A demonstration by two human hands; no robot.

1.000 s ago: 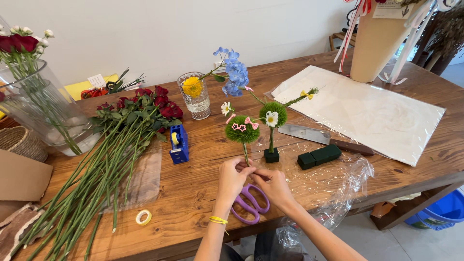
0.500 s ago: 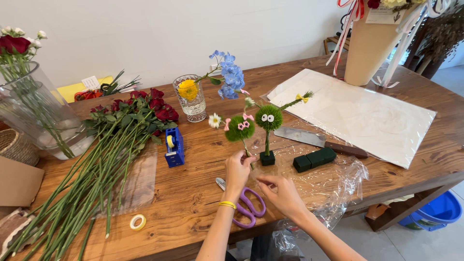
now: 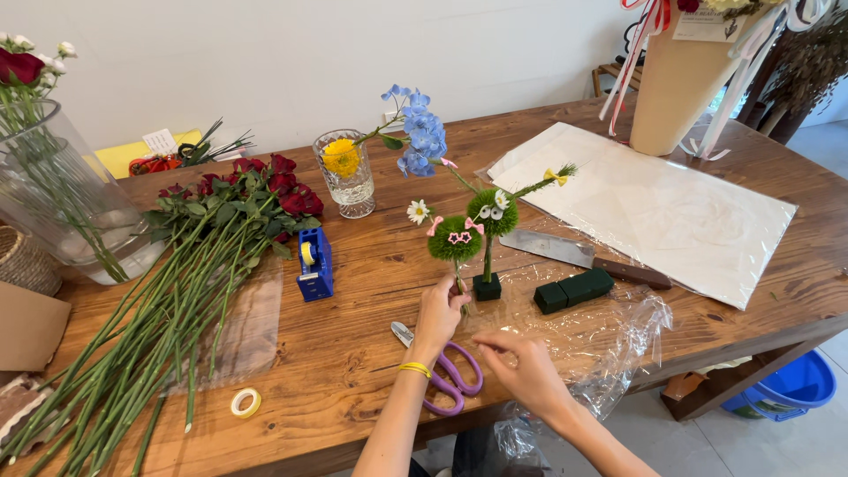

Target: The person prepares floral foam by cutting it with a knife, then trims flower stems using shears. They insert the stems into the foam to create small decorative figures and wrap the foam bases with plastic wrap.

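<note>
My left hand (image 3: 439, 311) raised, fingers pinched on stem of green pompom flower (image 3: 454, 243), upright at table (image 3: 371, 265) centre. My right hand (image 3: 521, 367) at 4 o'clock, fingers loosely curled, empty. Since earlier: scissors (image 3: 446, 375) released, now flat under wrists. Glass (image 3: 351, 181) at 11 o'clock holds yellow flower (image 3: 341, 157).

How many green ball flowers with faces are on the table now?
2. One, with pink glasses, is on the stem the left hand holds. The other, with round eyes, stands in the small foam block. None seems hidden.
</note>
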